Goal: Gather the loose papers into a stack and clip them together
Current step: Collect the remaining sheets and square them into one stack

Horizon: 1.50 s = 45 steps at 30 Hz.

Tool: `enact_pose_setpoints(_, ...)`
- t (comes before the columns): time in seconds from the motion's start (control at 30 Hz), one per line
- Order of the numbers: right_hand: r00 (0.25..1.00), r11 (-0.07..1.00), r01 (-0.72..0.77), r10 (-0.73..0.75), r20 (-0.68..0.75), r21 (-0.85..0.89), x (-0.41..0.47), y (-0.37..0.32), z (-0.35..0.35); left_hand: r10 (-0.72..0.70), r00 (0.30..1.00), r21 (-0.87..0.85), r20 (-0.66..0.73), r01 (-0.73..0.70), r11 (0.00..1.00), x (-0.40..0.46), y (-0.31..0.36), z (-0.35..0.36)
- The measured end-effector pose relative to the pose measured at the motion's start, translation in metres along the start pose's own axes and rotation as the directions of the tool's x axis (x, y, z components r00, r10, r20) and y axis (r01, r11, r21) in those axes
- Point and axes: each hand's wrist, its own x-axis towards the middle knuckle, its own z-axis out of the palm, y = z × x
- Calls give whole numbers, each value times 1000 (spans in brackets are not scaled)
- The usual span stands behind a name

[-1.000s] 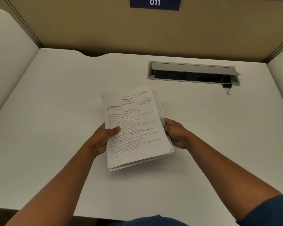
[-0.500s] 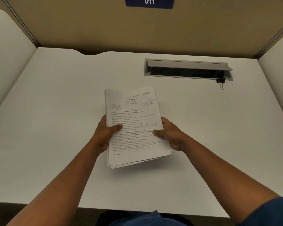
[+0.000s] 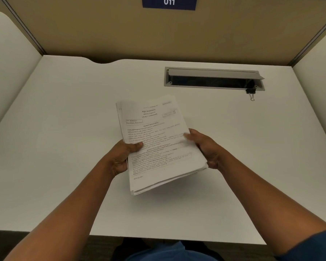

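A stack of printed white papers [image 3: 158, 129] is held above the middle of the white desk [image 3: 64, 129], tilted slightly to the left. My left hand [image 3: 123, 156] grips its left edge with the thumb on the top sheet. My right hand [image 3: 205, 147] grips the right edge, thumb lying on the print. The sheet edges at the near end are a little uneven. A black binder clip [image 3: 251, 92] sits at the far right, against the near edge of the cable slot, apart from both hands.
A grey cable slot [image 3: 213, 72] with a raised flap is set into the desk at the back right. White side panels [image 3: 9, 68] and a tan back wall enclose the desk. A blue sign reading 011 [image 3: 169, 2] hangs above.
My right thumb has come over onto the top sheet and the stack has squared up between both hands. The view has shifted slightly.
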Motion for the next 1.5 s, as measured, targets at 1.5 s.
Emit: enact_pose_setpoints(1.5, 942, 964, 261, -244, -229, 45, 10, -25, -10, 303, 938, -33, -170, -313, 949, 16, 58, -26)
